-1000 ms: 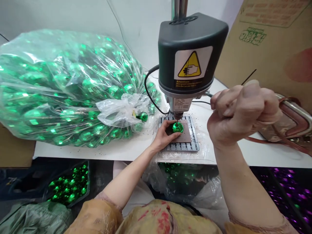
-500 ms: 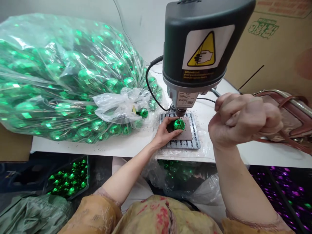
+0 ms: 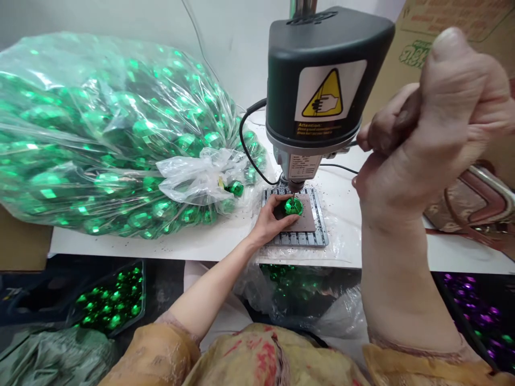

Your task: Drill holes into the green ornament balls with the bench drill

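My left hand (image 3: 270, 220) pinches a shiny green faceted ball (image 3: 293, 207) between thumb and fingers. The ball rests on a brown board (image 3: 309, 214) over the slotted metal base (image 3: 321, 236) of a bench drill press (image 3: 328, 59). Straight above the ball is the chuck (image 3: 295, 186), its thin bit reaching down to the ball's top; whether it is inside the ball I cannot tell. To the right of the drill head, my right hand (image 3: 434, 118) is raised and closed round the drill press lever (image 3: 353, 143), most of which the fingers hide.
A big clear bag (image 3: 120, 134) of green faceted balls lies on the white table (image 3: 161, 249) at left. A cardboard box (image 3: 422, 21) and a handbag (image 3: 478, 203) stand at right. Below are a bin of green balls (image 3: 110, 300) and purple ones (image 3: 475, 305).
My right hand has risen with the lever and come nearer the camera. The drill head first looked larger and closer, then smaller again as the view shifted. My left hand keeps the ball in place.
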Motion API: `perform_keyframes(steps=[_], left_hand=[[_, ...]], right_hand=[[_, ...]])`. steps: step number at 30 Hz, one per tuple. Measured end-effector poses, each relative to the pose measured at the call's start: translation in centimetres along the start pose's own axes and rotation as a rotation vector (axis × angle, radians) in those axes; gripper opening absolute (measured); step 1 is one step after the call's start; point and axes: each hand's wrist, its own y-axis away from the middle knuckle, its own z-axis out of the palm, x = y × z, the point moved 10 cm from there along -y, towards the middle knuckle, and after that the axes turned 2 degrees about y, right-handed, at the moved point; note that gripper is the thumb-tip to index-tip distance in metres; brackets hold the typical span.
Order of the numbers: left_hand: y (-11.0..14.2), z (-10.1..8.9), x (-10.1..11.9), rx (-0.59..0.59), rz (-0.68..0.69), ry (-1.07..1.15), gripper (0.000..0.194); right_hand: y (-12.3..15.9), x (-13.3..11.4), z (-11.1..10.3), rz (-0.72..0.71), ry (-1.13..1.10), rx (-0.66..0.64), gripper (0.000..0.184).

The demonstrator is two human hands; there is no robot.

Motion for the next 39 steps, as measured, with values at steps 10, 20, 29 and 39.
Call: perform_keyframes(steps=[10,20,29,39], left_hand=[[-0.1,0.1,0.4,0.008,0.018,-0.006,0.06],[0.0,-0.1,0.0,0.0,0.014,-0.022,0.06],[0.4,-0.8,1.6,0.162,0.017,-0.097,0.05],[5.8,-3.0,5.9,0.347,0.261,-0.379,0.044]], right_hand=[[4.8,-0.1,-3.4,-0.201,-0.121,-0.009,0.048],[6.3,-0.7,-3.5,-0.377,-0.154,-0.113,0.045],[-0.5,1.0,0.3,0.141,-0.087,-0.021,0.041],[-0.8,1.3,0.6,0.101,-0.061,-0.068,0.04]])
